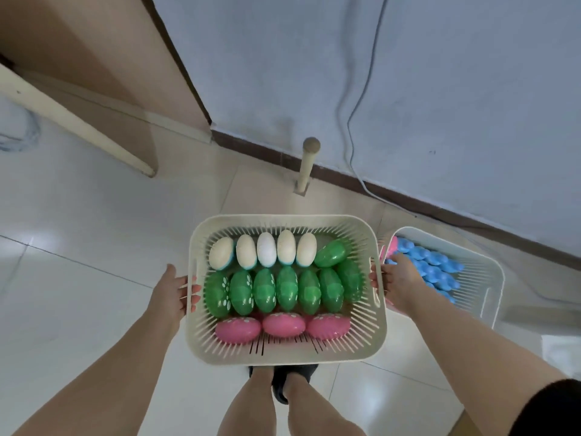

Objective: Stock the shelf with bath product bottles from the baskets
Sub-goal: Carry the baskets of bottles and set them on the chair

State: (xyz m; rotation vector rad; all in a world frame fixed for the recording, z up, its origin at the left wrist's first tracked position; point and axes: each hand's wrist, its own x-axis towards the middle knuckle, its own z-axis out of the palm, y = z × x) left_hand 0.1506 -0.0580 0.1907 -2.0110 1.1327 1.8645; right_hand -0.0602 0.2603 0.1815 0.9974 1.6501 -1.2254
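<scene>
Both forearms reach down from the bottom corners toward a cream slatted basket (284, 350) held out over the person's feet. On its left side the left hand (171, 292) grips the handle slot, fingertips curled through the wall. On its right side the right hand (397, 283) grips the matching slot the same way, thumb tip showing inside the rim.

Inside the basket the bottles lie packed in three rows. White bottles (266, 250) fill the far row, five side by side. Green bottles (287, 289) with white spots fill the middle row, with one more green one tilted at the far right corner. Pink bottles (283, 324) make the near row, three across.

Just right of it, a second white basket (490, 280) sits on the tiled floor (78, 262) against the wall, holding blue bottles (437, 269) and a pink one at its far left corner. Beyond the baskets a cream post (306, 165) stands on the floor near the dark skirting, and a grey cable (352, 114) hangs down the pale wall (471, 89).
</scene>
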